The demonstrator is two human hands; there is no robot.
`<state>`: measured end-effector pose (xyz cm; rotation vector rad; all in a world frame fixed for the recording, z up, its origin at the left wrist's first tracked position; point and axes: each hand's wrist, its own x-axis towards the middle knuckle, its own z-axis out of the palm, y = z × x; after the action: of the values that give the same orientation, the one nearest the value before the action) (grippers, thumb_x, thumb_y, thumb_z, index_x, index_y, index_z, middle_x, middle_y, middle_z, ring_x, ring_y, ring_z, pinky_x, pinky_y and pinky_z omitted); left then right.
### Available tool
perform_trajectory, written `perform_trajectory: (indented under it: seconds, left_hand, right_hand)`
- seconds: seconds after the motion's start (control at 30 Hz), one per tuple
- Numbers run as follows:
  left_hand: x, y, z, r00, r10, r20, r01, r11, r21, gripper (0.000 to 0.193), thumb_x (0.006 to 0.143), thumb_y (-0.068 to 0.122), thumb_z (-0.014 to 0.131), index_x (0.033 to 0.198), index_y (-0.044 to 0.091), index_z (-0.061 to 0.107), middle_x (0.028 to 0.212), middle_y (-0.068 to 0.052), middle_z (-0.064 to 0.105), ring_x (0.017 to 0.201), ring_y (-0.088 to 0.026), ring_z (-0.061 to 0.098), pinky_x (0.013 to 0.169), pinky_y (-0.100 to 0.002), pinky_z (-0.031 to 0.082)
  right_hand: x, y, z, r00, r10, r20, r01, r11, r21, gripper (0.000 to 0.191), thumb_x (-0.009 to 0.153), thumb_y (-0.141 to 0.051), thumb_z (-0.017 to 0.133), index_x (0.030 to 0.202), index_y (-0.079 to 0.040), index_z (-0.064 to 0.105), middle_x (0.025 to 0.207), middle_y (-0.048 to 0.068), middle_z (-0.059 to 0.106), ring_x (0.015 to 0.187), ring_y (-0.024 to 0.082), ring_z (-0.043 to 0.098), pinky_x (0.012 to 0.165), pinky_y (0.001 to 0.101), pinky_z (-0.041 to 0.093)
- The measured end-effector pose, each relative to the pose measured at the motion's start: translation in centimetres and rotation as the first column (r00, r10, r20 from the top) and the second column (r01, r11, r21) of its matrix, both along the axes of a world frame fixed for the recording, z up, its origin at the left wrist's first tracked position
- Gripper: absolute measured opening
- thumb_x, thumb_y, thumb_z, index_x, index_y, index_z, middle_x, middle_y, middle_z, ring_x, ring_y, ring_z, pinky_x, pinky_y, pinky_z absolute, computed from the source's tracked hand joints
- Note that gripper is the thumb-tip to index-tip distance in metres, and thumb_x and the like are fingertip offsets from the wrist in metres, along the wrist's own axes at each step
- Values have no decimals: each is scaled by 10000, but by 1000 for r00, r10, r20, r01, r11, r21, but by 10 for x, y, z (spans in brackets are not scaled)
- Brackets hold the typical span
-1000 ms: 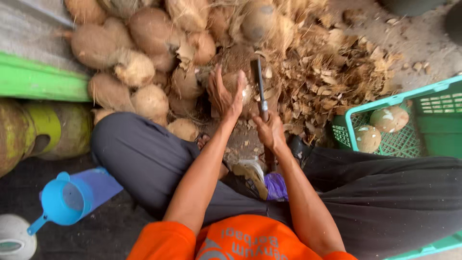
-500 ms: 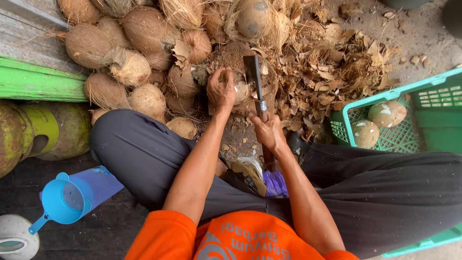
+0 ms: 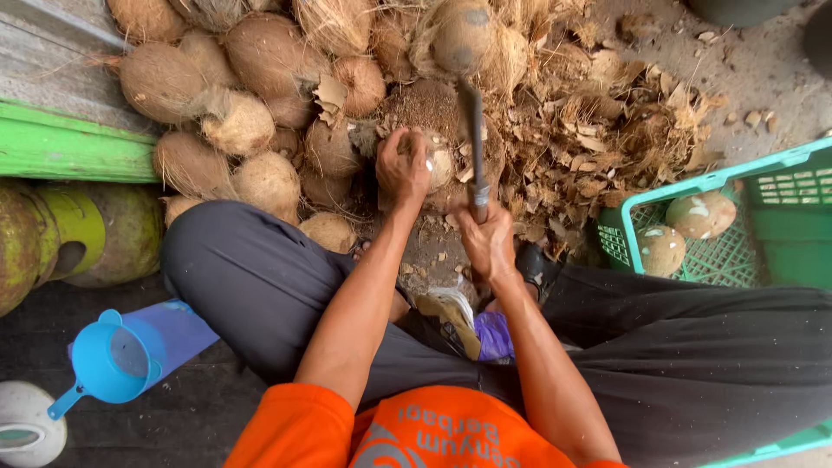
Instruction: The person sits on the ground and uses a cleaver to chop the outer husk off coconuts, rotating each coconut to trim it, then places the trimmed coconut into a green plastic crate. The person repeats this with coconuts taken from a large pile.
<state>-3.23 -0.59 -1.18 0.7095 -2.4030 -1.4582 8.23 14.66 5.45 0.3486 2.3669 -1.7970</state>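
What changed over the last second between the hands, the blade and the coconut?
The left hand, open over the coconut a second ago, has closed down on its top. The right hand keeps its grip on the knife, blade still raised beside the coconut. The husk pile and the green crate lie as before.

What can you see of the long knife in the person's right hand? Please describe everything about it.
The knife is a long, narrow chopping blade of dark, dull metal, seen almost edge-on. Its handle is hidden inside the right hand, which grips it in a fist. The blade points away from the person, nearly straight up in the picture. It lies over the partly husked coconut that the left hand steadies; whether it touches is unclear. Dry brown husk pieces lie around it.
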Motion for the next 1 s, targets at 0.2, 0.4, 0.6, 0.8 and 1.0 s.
perform_trajectory:
  seconds: [0.2,0.4,0.6,0.8,1.0]
  left_hand:
    - [-4,3,-1,1000,-25,14,27,994,-106,627,898,666,549,1161,122,715,1197,-134,680,1054,-310,657,871,-487,506]
    - [1,-1,-2,998,-69,1,69,994,-85,574,892,665,577,1021,130,739,1122,-94,687,1048,-271,659,890,-493,495]
    - [-3,-4,-10,997,-60,-43,56,994,-94,561,883,651,585,1079,147,737,1116,-96,685,1000,-262,664,832,-458,537]
    - [6,-1,2,991,-100,-89,95,994,-61,520,931,592,615,1088,116,752,1145,-129,716,1056,-303,689,905,-481,534]
    - [7,-6,16,996,-82,-31,79,994,-74,535,940,579,596,1127,97,736,1172,-153,706,1046,-327,693,900,-462,550]
  right_hand:
    - [-10,-1,-2,984,35,177,-47,997,64,268,967,-288,665,828,-59,657,575,32,578,447,137,513,426,344,437]
    - [-9,-1,8,940,76,334,-113,989,91,188,974,-367,642,879,-204,648,559,31,542,409,128,434,415,361,409]
    - [-7,7,-1,999,-33,2,33,992,-125,395,1022,-313,661,728,-61,579,559,29,543,426,133,473,413,369,412]
    - [-5,1,-31,975,58,214,-85,989,118,311,931,-282,725,767,-29,652,595,64,582,508,151,530,469,346,454]
    - [-11,3,-8,984,-18,175,8,998,58,279,930,-298,706,828,-40,685,584,51,548,500,130,490,465,347,399]
